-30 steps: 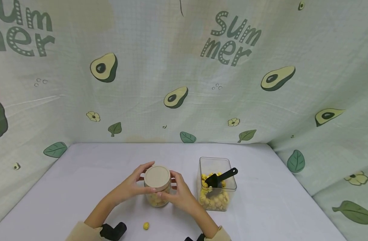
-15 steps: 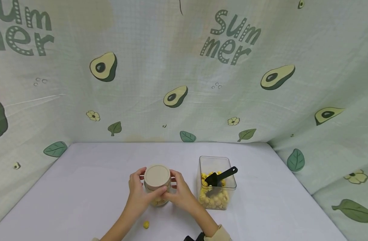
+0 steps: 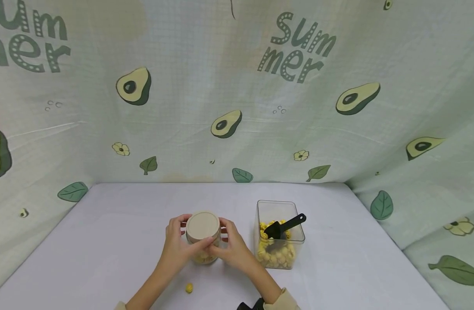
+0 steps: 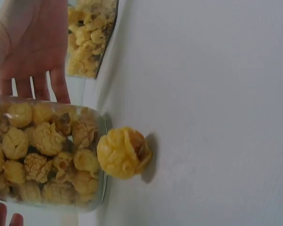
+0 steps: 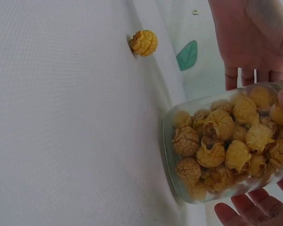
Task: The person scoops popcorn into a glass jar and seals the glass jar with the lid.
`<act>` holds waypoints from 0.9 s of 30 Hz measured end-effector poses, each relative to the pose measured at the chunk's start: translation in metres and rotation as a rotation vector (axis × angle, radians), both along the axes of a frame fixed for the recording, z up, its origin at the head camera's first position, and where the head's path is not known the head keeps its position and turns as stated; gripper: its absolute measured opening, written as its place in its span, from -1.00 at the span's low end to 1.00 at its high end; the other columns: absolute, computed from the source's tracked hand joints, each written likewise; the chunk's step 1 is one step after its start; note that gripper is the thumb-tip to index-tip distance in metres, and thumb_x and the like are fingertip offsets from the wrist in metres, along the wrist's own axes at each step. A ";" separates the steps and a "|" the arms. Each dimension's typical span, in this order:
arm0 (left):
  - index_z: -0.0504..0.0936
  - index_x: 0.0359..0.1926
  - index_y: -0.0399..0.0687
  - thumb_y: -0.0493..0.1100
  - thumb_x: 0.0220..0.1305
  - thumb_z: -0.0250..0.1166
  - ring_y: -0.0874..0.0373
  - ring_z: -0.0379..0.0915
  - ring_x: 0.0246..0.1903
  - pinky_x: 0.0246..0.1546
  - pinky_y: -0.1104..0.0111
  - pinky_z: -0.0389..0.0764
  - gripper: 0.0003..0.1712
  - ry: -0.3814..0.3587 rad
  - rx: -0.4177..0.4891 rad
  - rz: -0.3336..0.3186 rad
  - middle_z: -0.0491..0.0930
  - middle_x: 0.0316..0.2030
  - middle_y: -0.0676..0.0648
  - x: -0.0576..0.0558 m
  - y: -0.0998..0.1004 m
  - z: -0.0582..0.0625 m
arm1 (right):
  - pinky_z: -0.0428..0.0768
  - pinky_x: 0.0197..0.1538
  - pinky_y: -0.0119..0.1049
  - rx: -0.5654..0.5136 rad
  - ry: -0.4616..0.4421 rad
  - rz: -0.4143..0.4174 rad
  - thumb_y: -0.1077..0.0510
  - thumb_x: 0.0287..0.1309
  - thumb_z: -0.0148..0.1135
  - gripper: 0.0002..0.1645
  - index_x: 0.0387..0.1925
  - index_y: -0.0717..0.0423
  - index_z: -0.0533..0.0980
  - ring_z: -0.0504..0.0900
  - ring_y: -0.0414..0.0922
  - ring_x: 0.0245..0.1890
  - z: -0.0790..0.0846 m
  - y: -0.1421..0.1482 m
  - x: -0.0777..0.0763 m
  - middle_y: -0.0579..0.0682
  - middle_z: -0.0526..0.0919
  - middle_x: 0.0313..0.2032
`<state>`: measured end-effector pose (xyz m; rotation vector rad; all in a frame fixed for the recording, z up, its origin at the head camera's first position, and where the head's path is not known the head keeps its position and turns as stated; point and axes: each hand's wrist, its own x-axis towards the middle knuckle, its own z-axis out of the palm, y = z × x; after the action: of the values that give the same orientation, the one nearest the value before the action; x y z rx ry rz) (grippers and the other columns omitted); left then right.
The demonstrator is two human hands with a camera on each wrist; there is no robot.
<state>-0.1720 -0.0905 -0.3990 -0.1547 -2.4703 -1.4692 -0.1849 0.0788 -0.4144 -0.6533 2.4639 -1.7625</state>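
Note:
A clear jar of popcorn stands upright on the table, capped with a beige lid. From the left side, my left hand grips the lid, its thumb along the front edge. My right hand holds the jar just under the lid, and the two thumbs overlap at the front. Round popcorn pieces show through the jar's wall in the left wrist view and the right wrist view. One loose piece of popcorn lies on the table in front of the jar.
To the right of the jar stands a clear open rectangular container, partly filled with yellow popcorn. A black scoop leans in it, handle over the rim. The white-covered table meets a printed curtain at the back and sides.
My left hand has swung round the lid: its thumb has moved to the right across the front and its forearm inward, then it stays nearly still. My right hand has hardly moved.

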 end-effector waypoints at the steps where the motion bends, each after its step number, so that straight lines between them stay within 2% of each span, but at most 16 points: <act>1: 0.24 0.15 -0.22 0.06 -0.16 0.52 0.13 0.15 -0.02 0.02 0.15 0.36 -0.07 0.000 -0.002 -0.012 0.30 0.02 -0.12 -0.001 -0.002 0.000 | 0.44 0.12 0.03 -0.002 -0.001 0.002 0.02 0.02 0.32 -0.11 0.29 0.22 0.12 0.32 -0.01 0.10 0.000 0.000 0.000 0.15 0.31 0.15; 7: 0.28 0.17 -0.17 -0.01 -0.14 0.52 0.16 0.21 -0.03 0.03 0.20 0.43 -0.12 0.001 -0.019 -0.120 0.33 0.03 -0.07 -0.008 -0.015 0.001 | 0.43 0.13 0.04 0.006 -0.006 0.014 0.02 0.03 0.32 -0.11 0.30 0.21 0.11 0.31 -0.01 0.11 -0.002 -0.001 -0.001 0.15 0.30 0.16; 12: 0.28 0.23 -0.09 -0.05 -0.09 0.49 0.11 0.20 0.04 0.05 0.22 0.41 -0.14 -0.028 -0.008 -0.298 0.34 0.08 -0.05 -0.018 -0.028 0.003 | 0.42 0.16 0.04 0.018 -0.027 0.016 -0.03 0.06 0.32 -0.09 0.32 0.17 0.09 0.31 -0.02 0.13 -0.001 0.000 -0.001 0.12 0.28 0.18; 15: 0.24 0.28 -0.05 -0.07 -0.02 0.45 0.09 0.16 0.10 0.12 0.12 0.36 -0.14 -0.068 0.010 -0.412 0.32 0.15 -0.03 -0.026 -0.036 0.002 | 0.41 0.16 0.04 0.018 -0.035 0.018 -0.06 0.05 0.32 -0.08 0.32 0.16 0.08 0.30 -0.03 0.13 0.001 0.001 0.000 0.11 0.27 0.19; 18: 0.21 0.32 -0.02 -0.10 0.04 0.41 0.11 0.14 0.15 0.15 0.06 0.32 -0.15 -0.090 0.013 -0.487 0.30 0.20 -0.03 -0.031 -0.042 0.001 | 0.41 0.16 0.04 0.018 -0.035 0.022 -0.06 0.05 0.32 -0.07 0.32 0.15 0.08 0.30 -0.04 0.14 0.002 0.002 0.000 0.11 0.27 0.20; 21: 0.10 0.39 -0.04 -0.12 0.07 0.38 0.07 0.13 0.20 0.17 0.05 0.32 -0.08 -0.091 0.007 -0.509 0.26 0.25 -0.09 -0.031 -0.044 0.001 | 0.42 0.15 0.02 0.022 -0.030 0.027 -0.07 0.05 0.32 -0.07 0.32 0.15 0.08 0.30 -0.05 0.14 0.002 0.002 0.000 0.11 0.27 0.20; 23: -0.04 0.43 -0.06 -0.12 0.04 0.40 -0.01 0.10 0.24 0.17 0.06 0.32 0.04 -0.081 0.005 -0.489 0.21 0.28 -0.15 -0.029 -0.042 0.001 | 0.42 0.15 0.02 0.022 -0.021 0.026 -0.05 0.05 0.32 -0.08 0.32 0.16 0.08 0.30 -0.04 0.13 0.002 0.002 0.000 0.11 0.27 0.19; 25: -0.15 0.44 -0.10 -0.12 0.00 0.43 -0.08 0.06 0.26 0.16 0.09 0.33 0.14 -0.073 0.010 -0.432 0.14 0.31 -0.19 -0.024 -0.037 0.000 | 0.43 0.14 0.02 0.022 -0.010 0.022 -0.05 0.05 0.32 -0.08 0.31 0.18 0.08 0.31 -0.04 0.12 0.001 0.001 0.000 0.12 0.28 0.18; 27: -0.17 0.43 -0.16 -0.11 -0.05 0.46 -0.09 0.06 0.24 0.15 0.08 0.33 0.20 -0.057 0.013 -0.352 0.12 0.29 -0.21 -0.017 -0.029 -0.002 | 0.44 0.13 0.01 0.025 0.000 0.016 -0.06 0.05 0.32 -0.08 0.31 0.20 0.09 0.31 -0.03 0.12 0.000 0.000 0.000 0.13 0.29 0.18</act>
<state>-0.1894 -0.1198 -0.4006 -0.5794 -2.5755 -1.6410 -0.1851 0.0790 -0.4147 -0.6685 2.4693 -1.7230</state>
